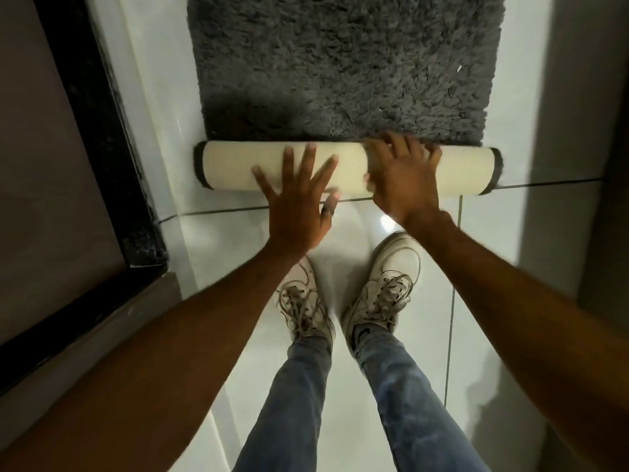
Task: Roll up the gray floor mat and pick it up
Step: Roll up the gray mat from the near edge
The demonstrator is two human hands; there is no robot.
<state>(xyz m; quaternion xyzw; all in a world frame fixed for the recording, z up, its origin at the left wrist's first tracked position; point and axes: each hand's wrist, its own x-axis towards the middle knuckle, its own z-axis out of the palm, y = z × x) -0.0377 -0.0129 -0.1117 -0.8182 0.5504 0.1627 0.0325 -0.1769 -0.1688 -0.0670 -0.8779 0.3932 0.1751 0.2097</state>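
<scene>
On a glossy white tiled floor (401, 335), a shaggy gray floor mat (343, 63) lies partly rolled. The rolled part (347, 170) forms a cream-backed tube whose long axis runs left to right across the view, with dark gray pile showing at both ends. The unrolled remainder stretches flat away from the person, toward the top of the view. No containers are in view.

The left hand (296, 206) rests flat on the roll, left of its middle, fingers spread wide and straight, gripping nothing; a dark ring sits on the thumb. The right hand (400, 178) lies just beside it, arched over the top of the roll with fingers curled over the far edge, pressing rather than clasping. Both bare forearms reach forward and down. Below them stand two white laced sneakers (381, 284) and blue jeans (401, 396). A dark-framed panel (85, 114) borders the floor at left.
</scene>
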